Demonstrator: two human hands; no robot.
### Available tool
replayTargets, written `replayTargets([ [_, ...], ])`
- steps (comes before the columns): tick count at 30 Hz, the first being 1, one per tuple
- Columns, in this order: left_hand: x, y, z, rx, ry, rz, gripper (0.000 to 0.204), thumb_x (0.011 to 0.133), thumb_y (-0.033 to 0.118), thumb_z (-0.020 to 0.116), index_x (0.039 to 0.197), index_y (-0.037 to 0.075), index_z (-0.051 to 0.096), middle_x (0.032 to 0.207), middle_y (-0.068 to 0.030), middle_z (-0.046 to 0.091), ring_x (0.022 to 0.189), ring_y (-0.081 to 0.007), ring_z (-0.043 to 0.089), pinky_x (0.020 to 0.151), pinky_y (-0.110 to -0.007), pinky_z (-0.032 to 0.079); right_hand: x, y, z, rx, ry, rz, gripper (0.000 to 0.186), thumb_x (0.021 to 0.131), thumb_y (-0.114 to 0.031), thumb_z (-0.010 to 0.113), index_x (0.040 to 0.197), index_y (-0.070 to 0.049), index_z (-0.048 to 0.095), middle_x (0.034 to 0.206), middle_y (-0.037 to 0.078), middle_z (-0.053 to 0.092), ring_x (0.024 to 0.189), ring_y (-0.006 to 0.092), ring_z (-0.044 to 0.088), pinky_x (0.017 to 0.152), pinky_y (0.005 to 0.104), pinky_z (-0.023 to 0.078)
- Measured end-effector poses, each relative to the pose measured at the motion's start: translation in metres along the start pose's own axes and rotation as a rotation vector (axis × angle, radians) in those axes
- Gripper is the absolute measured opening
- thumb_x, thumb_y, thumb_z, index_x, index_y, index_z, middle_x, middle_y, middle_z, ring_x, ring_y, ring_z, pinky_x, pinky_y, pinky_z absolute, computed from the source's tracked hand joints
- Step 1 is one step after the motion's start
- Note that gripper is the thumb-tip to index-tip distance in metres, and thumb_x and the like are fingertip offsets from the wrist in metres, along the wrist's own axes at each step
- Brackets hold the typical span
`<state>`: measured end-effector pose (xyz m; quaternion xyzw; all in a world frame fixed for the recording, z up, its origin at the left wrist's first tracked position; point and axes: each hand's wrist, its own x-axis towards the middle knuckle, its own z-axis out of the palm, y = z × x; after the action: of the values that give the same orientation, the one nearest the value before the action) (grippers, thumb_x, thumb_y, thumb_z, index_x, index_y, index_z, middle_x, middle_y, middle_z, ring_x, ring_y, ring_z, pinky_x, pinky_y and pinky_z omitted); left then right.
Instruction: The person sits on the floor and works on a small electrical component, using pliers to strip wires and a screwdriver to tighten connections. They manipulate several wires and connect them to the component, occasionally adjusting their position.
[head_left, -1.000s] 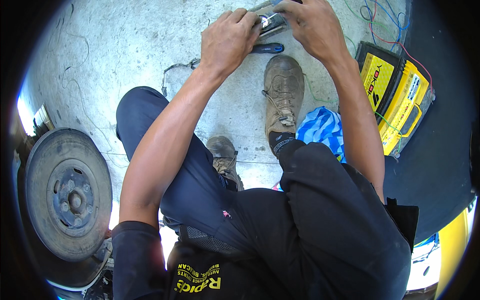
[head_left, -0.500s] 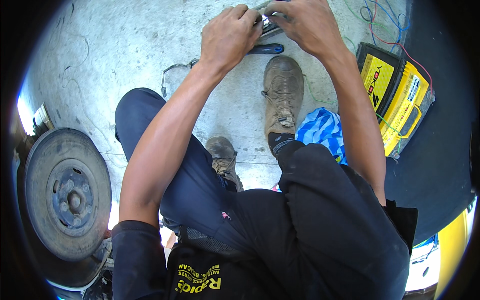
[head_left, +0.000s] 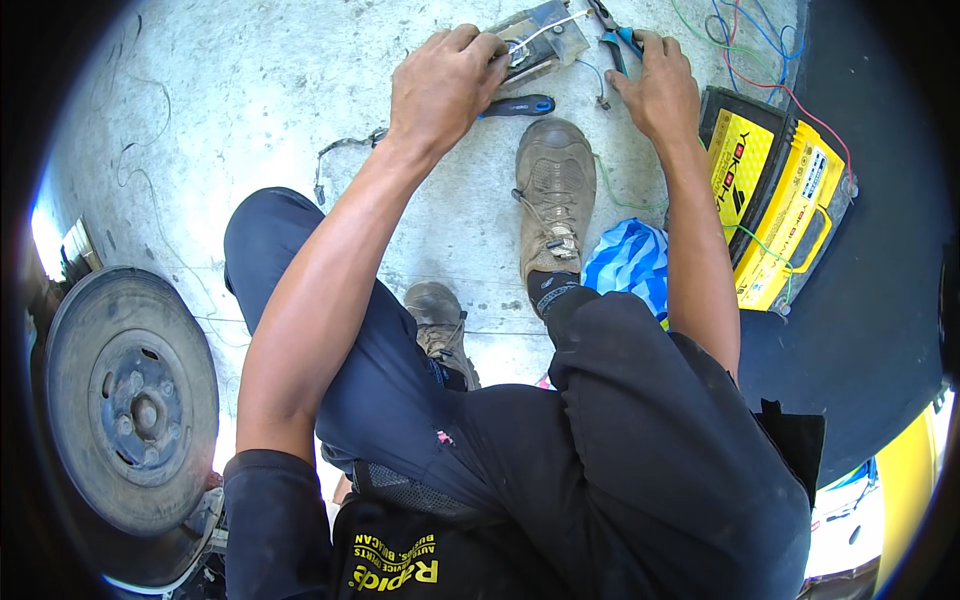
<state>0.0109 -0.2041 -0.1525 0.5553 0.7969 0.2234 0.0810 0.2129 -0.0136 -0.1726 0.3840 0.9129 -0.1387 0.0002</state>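
Observation:
My left hand (head_left: 445,85) is closed at the left end of a flat, grey, box-like part (head_left: 565,38) on the concrete floor. Its fingertips hide some of that end. A white wire (head_left: 548,30) runs over the part toward the jaws of the pliers (head_left: 612,42), which have blue-and-black handles. Those handles are in my right hand (head_left: 660,88), fingers on one and thumb by the other. Whether the jaws touch the wire is too small to tell. Just below the part lies a tool with a dark, blue-tipped handle (head_left: 525,105), its other end hidden by my left hand.
At right stands a yellow-and-black battery (head_left: 775,205) with thin coloured wires (head_left: 770,40) beyond it. A blue-and-white bag (head_left: 628,265) lies beside my shoe (head_left: 556,190). A wheel (head_left: 135,400) is at left. A short dark cable (head_left: 345,145) lies near my left forearm.
My right hand has moved away from my left, and the pliers now show in it. More of the grey part and its white wire is visible. My left hand has shifted slightly left and down.

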Motion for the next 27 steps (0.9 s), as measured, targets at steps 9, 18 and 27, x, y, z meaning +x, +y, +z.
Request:
replayTargets([
  [9, 0.000, -0.002, 0.003, -0.008, -0.002, -0.022, 0.017, 0.095, 0.024, 0.076, 0.107, 0.013, 0.080, 0.095, -0.0045, 0.075, 0.086, -0.0238, 0.073, 0.075, -0.038, 0.060, 0.001, -0.019, -0.046, 0.087, 0.255, 0.085, 0.044, 0.084, -0.036, 0.081, 0.119, -0.011, 0.072, 0.112, 0.016, 0.071, 0.105, 0.0372, 0.070, 0.091, 0.0469, 0.055],
  [18, -0.001, 0.000, 0.005, -0.069, -0.028, -0.128, 0.018, 0.096, 0.028, 0.076, 0.110, 0.017, 0.081, 0.101, -0.0025, 0.076, 0.086, -0.0207, 0.073, 0.077, -0.037, 0.060, -0.008, -0.029, -0.104, 0.223, 0.222, 0.172, 0.037, 0.087, -0.039, 0.086, 0.108, -0.010, 0.078, 0.110, 0.013, 0.070, 0.099, 0.0289, 0.070, 0.089, 0.0401, 0.054],
  [27, -0.002, -0.001, 0.003, -0.115, -0.043, -0.143, 0.020, 0.095, 0.028, 0.076, 0.111, 0.016, 0.081, 0.098, -0.0048, 0.075, 0.088, -0.0229, 0.073, 0.076, -0.040, 0.061, 0.001, -0.046, -0.127, 1.599, 0.384, 0.117, 0.010, 0.098, -0.005, 0.065, 0.103, 0.003, 0.064, 0.117, 0.018, 0.066, 0.121, 0.0394, 0.068, 0.107, 0.0598, 0.055],
])
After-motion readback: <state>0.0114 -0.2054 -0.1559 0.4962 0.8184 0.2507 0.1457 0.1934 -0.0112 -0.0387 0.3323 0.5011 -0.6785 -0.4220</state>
